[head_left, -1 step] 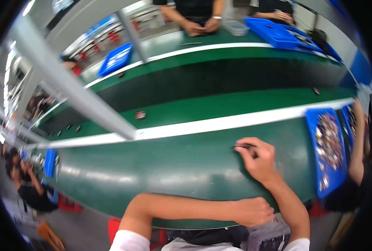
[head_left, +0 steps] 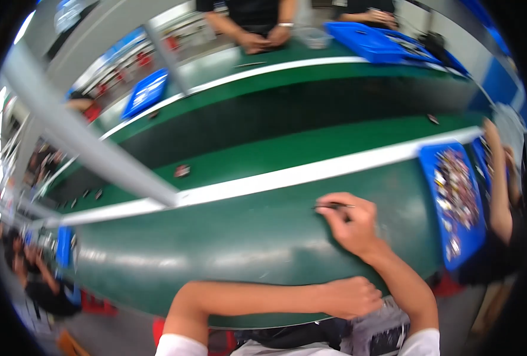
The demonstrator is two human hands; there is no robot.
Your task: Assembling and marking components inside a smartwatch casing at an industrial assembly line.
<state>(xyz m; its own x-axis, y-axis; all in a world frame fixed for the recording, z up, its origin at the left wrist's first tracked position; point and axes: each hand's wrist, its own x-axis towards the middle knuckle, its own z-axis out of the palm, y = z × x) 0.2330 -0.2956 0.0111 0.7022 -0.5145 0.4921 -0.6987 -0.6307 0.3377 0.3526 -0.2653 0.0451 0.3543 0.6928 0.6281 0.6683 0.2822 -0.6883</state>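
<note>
My right hand [head_left: 353, 224] hovers over or rests on the green tabletop [head_left: 263, 228], right of its middle; I cannot tell which. Pinched between its thumb and fingers is a slim dark tool [head_left: 336, 205], its tip to the left; its exact kind is unclear. My left forearm lies along the near edge of the table, pointing right. At its end, my left hand [head_left: 352, 296] is curled into a fist, and whatever may be inside is hidden. Below that fist, a clear plastic bag [head_left: 364, 335] with something dark in it shows at my lap.
At right stands a blue tray [head_left: 453, 252] of small shiny parts, with a person's arm [head_left: 499, 190] beyond it. A white rail [head_left: 275, 183] separates my table from a belt carrying a small part [head_left: 182, 171]. A grey post [head_left: 97, 136] slants at left. Co-workers sit across.
The whole view has shifted slightly, so the scene sits a little further left. Both hands keep nearly the same pose, and the right still grips the slim dark tool.
</note>
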